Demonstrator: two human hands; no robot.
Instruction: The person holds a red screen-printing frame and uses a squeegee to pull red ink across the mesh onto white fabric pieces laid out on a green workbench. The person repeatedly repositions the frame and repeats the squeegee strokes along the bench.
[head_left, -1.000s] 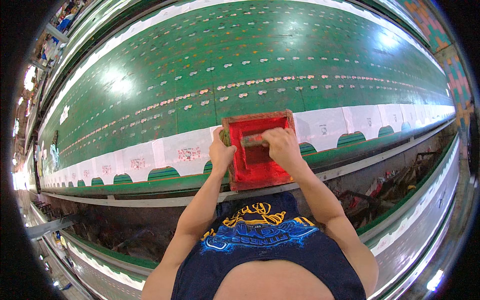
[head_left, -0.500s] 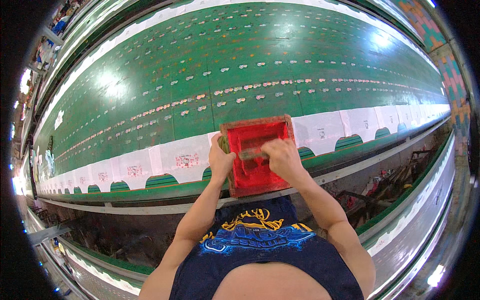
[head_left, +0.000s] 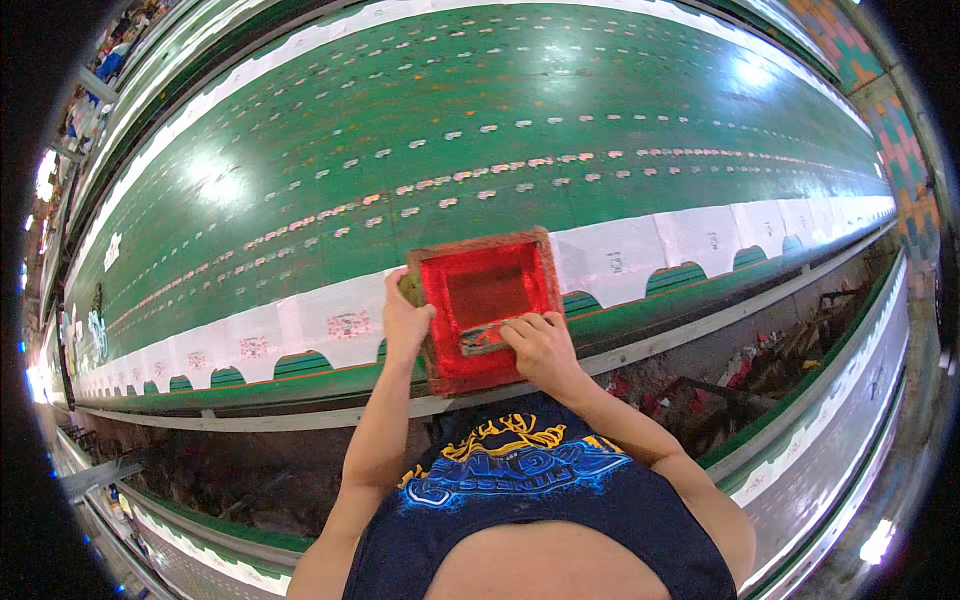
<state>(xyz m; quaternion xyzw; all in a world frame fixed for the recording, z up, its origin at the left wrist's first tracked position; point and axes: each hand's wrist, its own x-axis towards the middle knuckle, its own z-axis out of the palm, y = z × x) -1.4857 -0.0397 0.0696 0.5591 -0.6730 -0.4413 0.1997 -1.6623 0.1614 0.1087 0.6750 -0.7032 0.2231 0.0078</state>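
A square wooden frame (head_left: 432,357) with a red-coated inside and a darker middle lies over a row of white cut fabric pieces (head_left: 349,326), several with small pink printed motifs. My left hand (head_left: 405,318) is closed on the frame's left side, at a greenish part. My right hand (head_left: 540,350) grips a narrow squeegee (head_left: 482,338) inside the frame, along its lower part; its fingertips are curled over the bar.
The long green table (head_left: 330,150) carries rows of small pale marks and another white strip along its far edge. A metal rail (head_left: 210,415) runs along the near edge above a dark gap with clutter (head_left: 700,395). More long tables (head_left: 810,430) lie behind me.
The squeegee has moved from the middle of the frame down toward me, with my right hand. My left hand still grips the side. The whole view has shifted slightly.
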